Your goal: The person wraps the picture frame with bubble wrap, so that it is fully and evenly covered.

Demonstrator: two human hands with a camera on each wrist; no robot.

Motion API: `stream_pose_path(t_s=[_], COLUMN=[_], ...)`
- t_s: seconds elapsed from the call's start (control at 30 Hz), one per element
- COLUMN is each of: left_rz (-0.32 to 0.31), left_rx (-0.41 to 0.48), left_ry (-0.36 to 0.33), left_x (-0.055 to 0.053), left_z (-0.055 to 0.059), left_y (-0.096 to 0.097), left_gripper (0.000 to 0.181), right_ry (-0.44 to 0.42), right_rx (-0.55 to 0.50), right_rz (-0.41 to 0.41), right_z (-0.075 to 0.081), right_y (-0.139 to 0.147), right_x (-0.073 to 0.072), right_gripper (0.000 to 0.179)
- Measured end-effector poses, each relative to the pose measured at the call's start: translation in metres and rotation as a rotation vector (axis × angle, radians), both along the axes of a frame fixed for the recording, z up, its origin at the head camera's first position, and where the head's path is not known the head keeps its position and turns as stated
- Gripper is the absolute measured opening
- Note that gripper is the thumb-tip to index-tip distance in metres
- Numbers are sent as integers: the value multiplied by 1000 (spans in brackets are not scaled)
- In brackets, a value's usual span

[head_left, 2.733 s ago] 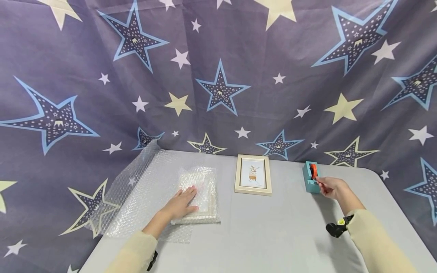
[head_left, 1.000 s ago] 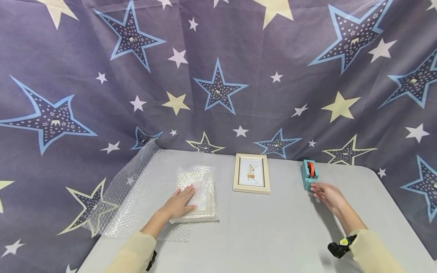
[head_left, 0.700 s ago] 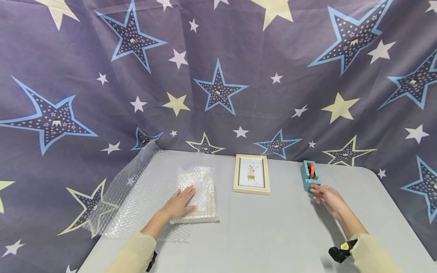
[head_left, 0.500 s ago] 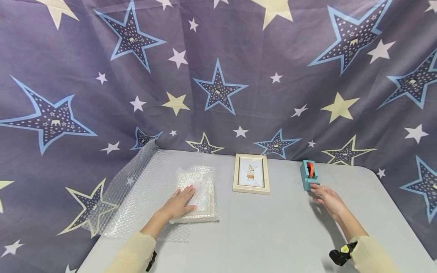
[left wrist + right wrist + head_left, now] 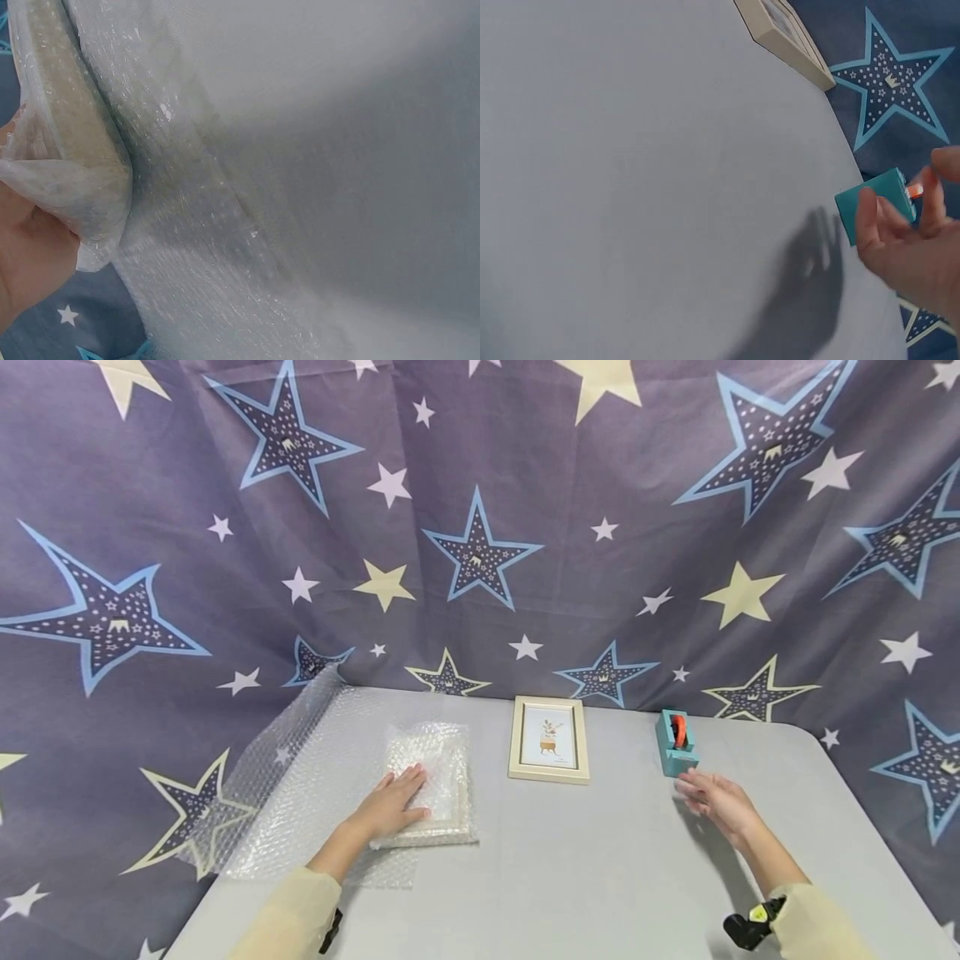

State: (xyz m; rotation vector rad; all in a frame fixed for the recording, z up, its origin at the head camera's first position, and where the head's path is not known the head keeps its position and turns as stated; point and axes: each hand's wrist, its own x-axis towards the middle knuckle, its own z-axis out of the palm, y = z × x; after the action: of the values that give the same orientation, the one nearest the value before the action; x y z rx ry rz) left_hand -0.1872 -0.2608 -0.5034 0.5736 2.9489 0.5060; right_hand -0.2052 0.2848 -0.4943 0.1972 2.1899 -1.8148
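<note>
My left hand (image 5: 392, 804) lies flat on a bubble-wrapped bundle (image 5: 455, 806), and a pale frame edge shows through the plastic. In the left wrist view, the side of that bundle (image 5: 90, 135) rises beside the hand (image 5: 34, 255). Bubble wrap (image 5: 315, 810) also spreads under and left of the bundle. My right hand (image 5: 722, 804) hovers at the front end of a teal tape dispenser (image 5: 672, 762), which carries an orange roll (image 5: 679, 732). In the right wrist view, the right hand's fingers (image 5: 866, 221) bend loosely beside the dispenser (image 5: 885, 187); no tape shows between them.
A cream picture frame (image 5: 550, 773) with a potted-plant print lies near the back of the grey table (image 5: 570, 877), between the bundle and the dispenser. A star-patterned curtain (image 5: 450, 443) hangs behind the table. The wrap's far-left edge curls up against it.
My right hand has left the roll, where its fingers pinched near the tape, and drawn slightly back past the dispenser's front with looser fingers. The left hand stays on the bundle.
</note>
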Motion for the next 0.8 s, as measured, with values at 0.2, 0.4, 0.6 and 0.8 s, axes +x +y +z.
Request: stream_pose_path(t_s=[0.2,0.4,0.6,0.8], left_rz=[6,19,20,28], left_rx=[0,-4,-6,1], left_ry=[-27,-36,-29,-38], left_x=[1,0,-1,1], left_z=[1,2,1,3], left_y=[0,-1,-1,-1], left_gripper=[70,70,70,70], right_ry=[-175,-258,-300,-316], right_rx=[-152,-365,-427,-390], right_rz=[-149,-336,-540,-616], right_z=[9,13,12,9], right_y=[-4,-10,-19,-26], right_x=[2,-2,-9,-11], right_gripper=[39,36,39,37])
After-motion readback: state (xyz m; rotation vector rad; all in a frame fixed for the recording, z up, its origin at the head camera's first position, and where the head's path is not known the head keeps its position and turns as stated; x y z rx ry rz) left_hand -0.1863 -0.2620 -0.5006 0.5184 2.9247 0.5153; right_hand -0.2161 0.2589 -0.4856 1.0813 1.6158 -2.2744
